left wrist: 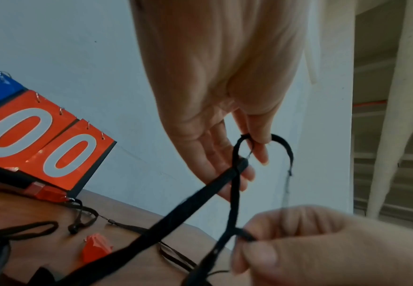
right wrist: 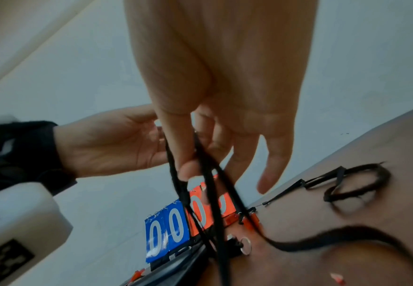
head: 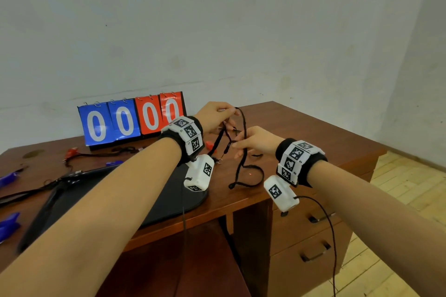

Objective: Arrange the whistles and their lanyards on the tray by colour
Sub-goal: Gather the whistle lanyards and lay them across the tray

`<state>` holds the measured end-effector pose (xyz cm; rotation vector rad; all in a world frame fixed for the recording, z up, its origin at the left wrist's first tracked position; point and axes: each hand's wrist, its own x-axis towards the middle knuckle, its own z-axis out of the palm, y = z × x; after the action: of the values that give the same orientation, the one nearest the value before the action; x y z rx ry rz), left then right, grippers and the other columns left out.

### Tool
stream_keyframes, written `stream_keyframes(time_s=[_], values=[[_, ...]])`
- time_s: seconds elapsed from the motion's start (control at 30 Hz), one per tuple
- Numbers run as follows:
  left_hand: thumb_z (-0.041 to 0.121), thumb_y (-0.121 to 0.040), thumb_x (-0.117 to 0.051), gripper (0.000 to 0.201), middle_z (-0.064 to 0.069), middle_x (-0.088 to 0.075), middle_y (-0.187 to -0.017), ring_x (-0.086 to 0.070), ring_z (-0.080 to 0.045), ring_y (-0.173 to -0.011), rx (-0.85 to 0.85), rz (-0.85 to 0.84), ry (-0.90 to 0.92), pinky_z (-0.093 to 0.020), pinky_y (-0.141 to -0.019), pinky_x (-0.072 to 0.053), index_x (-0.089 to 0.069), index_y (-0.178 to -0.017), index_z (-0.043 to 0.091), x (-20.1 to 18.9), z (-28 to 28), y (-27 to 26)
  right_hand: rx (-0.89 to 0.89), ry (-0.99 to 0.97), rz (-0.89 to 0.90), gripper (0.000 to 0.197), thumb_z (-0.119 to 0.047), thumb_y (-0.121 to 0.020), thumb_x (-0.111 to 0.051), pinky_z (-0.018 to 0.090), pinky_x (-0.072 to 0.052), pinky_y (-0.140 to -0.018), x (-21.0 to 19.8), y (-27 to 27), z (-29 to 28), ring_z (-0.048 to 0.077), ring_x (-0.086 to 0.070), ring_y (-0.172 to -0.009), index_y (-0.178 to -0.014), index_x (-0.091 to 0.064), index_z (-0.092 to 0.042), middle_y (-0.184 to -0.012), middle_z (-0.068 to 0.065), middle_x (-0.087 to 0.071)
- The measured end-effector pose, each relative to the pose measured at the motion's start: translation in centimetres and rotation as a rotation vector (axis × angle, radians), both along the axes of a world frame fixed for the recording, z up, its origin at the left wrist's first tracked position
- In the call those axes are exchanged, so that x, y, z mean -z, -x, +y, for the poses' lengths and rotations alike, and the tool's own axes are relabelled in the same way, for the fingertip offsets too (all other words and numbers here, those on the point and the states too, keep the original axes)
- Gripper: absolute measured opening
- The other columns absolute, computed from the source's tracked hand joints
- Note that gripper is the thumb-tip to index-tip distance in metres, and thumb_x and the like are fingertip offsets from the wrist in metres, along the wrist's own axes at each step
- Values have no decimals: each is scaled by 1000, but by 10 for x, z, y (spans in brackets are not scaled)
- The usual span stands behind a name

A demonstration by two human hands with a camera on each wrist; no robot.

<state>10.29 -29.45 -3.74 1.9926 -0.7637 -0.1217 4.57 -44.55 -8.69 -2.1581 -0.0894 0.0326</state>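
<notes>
Black cord, a whistle lanyard (head: 243,142), is held up above the right part of the wooden table (head: 301,128), its long run close to vertical. The left hand (head: 213,116) pinches the top of its loop between thumb and fingers (left wrist: 259,133), the other fingers loosely spread. Lower and just beside it, the right hand (head: 255,140) pinches the strands between thumb and forefinger; its remaining fingers (right wrist: 271,164) hang straight. From there the cord drops and curls on the table to the right of the black tray (head: 169,200). A red whistle (head: 209,144) lies behind the left wrist, another red whistle (head: 71,152) by the scoreboard (head: 132,118), and blue whistles (head: 9,177) lie at the left edge.
</notes>
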Motion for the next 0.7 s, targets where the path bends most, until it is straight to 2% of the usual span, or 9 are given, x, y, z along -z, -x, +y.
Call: stream_keyframes(time_s=[0.1, 0.2, 0.27, 0.37, 0.43, 0.47, 0.53, 0.6, 0.7], values=[[28, -97, -49, 28, -8, -62, -88, -60, -14, -65, -21, 47, -69, -13, -41, -43, -59, -116, 11, 4, 2, -6, 6, -79, -89, 33, -16, -92, -59, 27, -52, -75, -15, 6, -8, 20, -63, -66, -59, -67, -18, -64, 8, -60], [33, -93, -55, 35, -7, -64, -95, -62, -9, -59, 21, 132, -137, -14, -43, -46, -54, -123, 15, 12, 6, -11, 25, -202, -113, 20, -13, -94, -55, 27, -51, -63, -29, 12, -20, 13, -48, -49, -83, -68, -2, -54, 3, -43], [30, -93, -56, 39, -7, -66, -92, -60, -4, -51, 54, 145, -119, -14, -43, -45, -53, -125, 10, 16, 5, -12, 71, -298, -91, 22, -13, -97, -50, 27, -45, -56, -36, 12, -27, 11, -39, -43, -84, -64, -2, -53, 2, -35], [39, -92, -54, 44, -7, -68, -105, -67, -12, -80, 164, 257, -134, -22, -68, -54, -50, -128, 14, 19, 3, -5, 135, -390, -80, 29, -15, -99, -45, 30, -39, -58, -43, 15, -30, 10, -34, -40, -74, -57, -8, -52, 0, -32], [46, -89, -55, 49, -2, -65, -118, -62, -15, -105, 224, 271, -224, -31, -88, -49, -47, -131, 21, 24, 0, 2, 146, -404, -84, 28, -15, -100, -44, 29, -40, -56, -48, 16, -30, 9, -34, -39, -78, -57, -4, -48, -2, -35], [45, -88, -58, 50, 1, -64, -120, -60, -15, -108, 228, 249, -254, -32, -90, -45, -47, -132, 23, 27, -2, 4, 139, -402, -86, 26, -14, -100, -43, 28, -40, -55, -50, 17, -30, 9, -34, -39, -85, -58, 0, -46, -3, -36], [37, -86, -64, 45, 2, -65, -111, -62, -11, -98, 210, 178, -269, -26, -83, -47, -53, -128, 24, 33, -9, 7, 121, -405, -93, 26, -13, -100, -42, 27, -39, -54, -52, 17, -29, 10, -35, -39, -96, -60, 4, -45, -4, -38], [31, -87, -65, 29, 2, -64, -92, -60, -7, -78, 175, 85, -272, -18, -66, -46, -63, -114, 20, 37, -15, 6, 117, -407, -104, 27, -13, -100, -42, 27, -39, -55, -53, 18, -28, 10, -35, -39, -101, -61, 7, -46, -3, -38], [28, -88, -64, 17, 3, -61, -76, -53, -3, -61, 116, -17, -296, -13, -50, -40, -70, -95, 14, 40, -18, 3, 161, -402, -133, 28, -11, -99, -42, 28, -42, -55, -56, 20, -30, 11, -35, -39, -88, -63, 4, -50, 1, -36]])
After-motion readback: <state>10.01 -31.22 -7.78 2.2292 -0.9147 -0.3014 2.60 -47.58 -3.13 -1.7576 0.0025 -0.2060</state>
